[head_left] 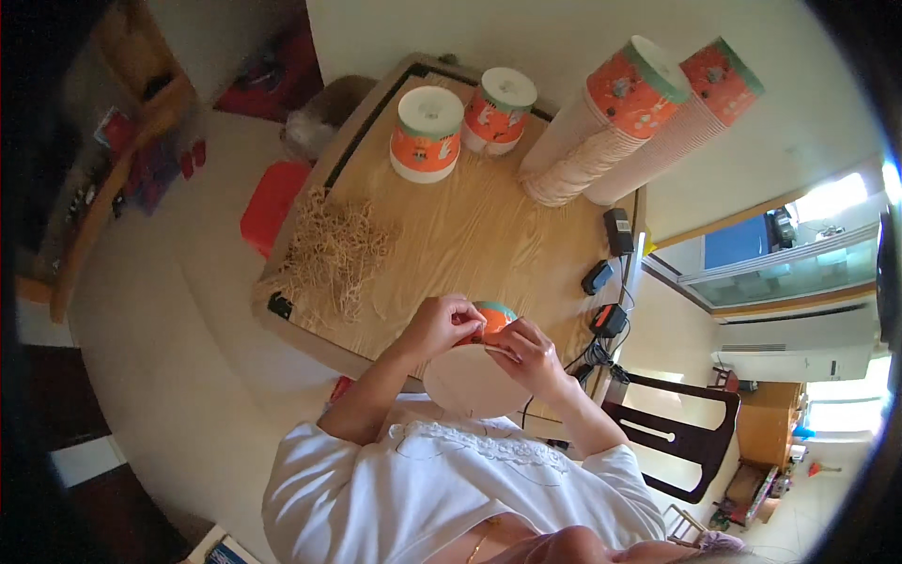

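Observation:
Close to my body, at the near edge of the table, I hold a paper bucket (476, 378) with an orange and green printed wall. Its round pale end is turned toward me. My left hand (445, 325) has its fingers pinched together against the printed wall; what lies between the fingertips is too small to make out. With thumb and fingers, my right hand (528, 359) grips the bucket at its right side, by the edge of the pale end. Left of my hands, a loose heap of tan cords (343, 254) lies on the wooden table (460, 244).
Two printed buckets, one nearer (427, 141) and one farther (501, 108), stand at the far side. Two tall leaning bucket stacks, left (587, 132) and right (681, 117), rise at the far right. A black adapter (618, 231), battery (598, 277) and charger (609, 321) line the right edge. A dark chair (672, 428) stands beyond.

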Tool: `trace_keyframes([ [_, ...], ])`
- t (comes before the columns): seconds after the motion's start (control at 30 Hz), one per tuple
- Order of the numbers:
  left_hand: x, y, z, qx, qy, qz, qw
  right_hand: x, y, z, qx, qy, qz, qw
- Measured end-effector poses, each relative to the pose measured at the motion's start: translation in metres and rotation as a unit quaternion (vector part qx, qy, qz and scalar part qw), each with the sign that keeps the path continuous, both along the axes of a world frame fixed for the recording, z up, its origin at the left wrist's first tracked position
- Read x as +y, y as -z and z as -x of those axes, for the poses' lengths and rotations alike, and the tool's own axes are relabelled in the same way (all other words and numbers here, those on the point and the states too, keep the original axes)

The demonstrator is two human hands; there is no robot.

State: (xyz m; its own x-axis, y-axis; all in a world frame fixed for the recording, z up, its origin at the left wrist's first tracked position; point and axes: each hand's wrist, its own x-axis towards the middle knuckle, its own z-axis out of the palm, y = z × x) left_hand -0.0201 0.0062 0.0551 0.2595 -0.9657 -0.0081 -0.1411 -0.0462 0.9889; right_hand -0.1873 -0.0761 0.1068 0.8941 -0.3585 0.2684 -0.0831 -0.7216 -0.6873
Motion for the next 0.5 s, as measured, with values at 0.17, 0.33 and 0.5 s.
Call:
trace_keyframes([
  [0.17, -0.001, -0.030, 0.004, -0.055, 0.030, 0.013, 0.998, 0.000, -0.020, 0.008, -0.038, -0.017, 0.025, 0.999],
  [0.33, 0.003, -0.060, 0.012, -0.098, 0.016, 0.023, 0.995, -0.002, -0.036, 0.015, -0.076, -0.020, 0.036, 0.996],
  [0.5, 0.004, -0.083, 0.017, -0.162, -0.004, 0.042, 0.986, -0.003, -0.053, 0.025, -0.090, -0.042, 0.037, 0.994],
])
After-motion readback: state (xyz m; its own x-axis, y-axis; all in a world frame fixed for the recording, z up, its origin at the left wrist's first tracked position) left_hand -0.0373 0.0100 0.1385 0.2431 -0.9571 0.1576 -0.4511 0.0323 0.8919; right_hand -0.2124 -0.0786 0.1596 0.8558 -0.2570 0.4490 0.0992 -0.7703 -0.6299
